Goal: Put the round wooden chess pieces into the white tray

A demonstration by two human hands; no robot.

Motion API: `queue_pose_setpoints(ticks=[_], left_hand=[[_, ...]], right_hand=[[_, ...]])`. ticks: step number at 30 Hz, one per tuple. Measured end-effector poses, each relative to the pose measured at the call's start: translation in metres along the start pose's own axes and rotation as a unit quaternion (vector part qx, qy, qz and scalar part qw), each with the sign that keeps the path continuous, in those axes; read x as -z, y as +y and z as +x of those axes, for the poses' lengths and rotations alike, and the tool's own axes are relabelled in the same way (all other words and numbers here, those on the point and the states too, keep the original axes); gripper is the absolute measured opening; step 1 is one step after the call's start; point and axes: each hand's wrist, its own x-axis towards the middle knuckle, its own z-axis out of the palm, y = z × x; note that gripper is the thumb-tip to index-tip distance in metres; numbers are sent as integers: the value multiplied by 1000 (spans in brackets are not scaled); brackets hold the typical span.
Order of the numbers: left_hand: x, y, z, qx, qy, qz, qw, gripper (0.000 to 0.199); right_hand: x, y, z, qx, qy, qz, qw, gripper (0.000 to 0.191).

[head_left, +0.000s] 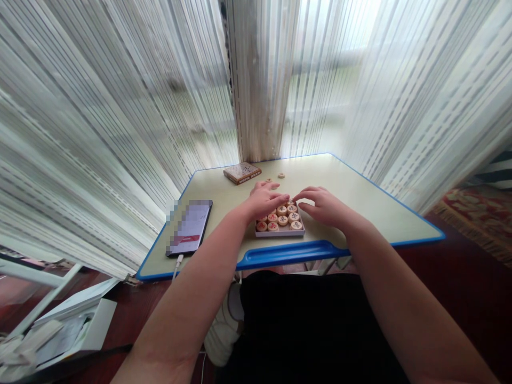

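A shallow white box [280,233] near the table's front edge holds several round wooden pieces with red or black characters, such as a black-marked piece [296,225]. My left hand [264,201] reaches over the box's left and back part, fingers apart, hiding some pieces. At the back right corner my right hand [322,205] has its fingers apart, with the fingertips by a piece [290,202]. Beyond the box lie a loose wooden piece [281,175] and others partly behind my left hand.
On the table [344,181] a flat brown box [242,173] lies at the back left. A tablet [192,226] with a white cable [178,262] is at the left. A blue tray [288,253] lines the front edge; curtains hang behind.
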Motion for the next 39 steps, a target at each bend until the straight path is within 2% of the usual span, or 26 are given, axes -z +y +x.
queue_pose_setpoints(ticks=[8,15,21,28,32,34,37,39], left_hand=[[-1,-3,2,-17,25,4,1000,46],[0,-6,6,-65,110,28,991,35],[5,-12,2,-3,172,135,976,27],[4,-20,4,55,173,109,977,27],[-1,-31,11,86,157,69,981,27],[-4,-38,16,111,177,49,977,28],[-6,-46,22,163,227,29,960,31],[-9,-50,25,175,231,25,957,30]], right_hand=[[0,-2,-2,-7,-4,12,1000,24],[-1,-1,-2,-3,22,10,1000,27],[-4,-7,-3,-18,73,-33,997,29],[-3,-12,-2,-62,29,-38,997,24],[6,2,20,-65,-36,-22,997,22],[9,11,39,-64,-55,-37,996,24],[4,23,71,-60,-51,-74,994,28],[-5,31,89,-43,-34,-102,993,29]])
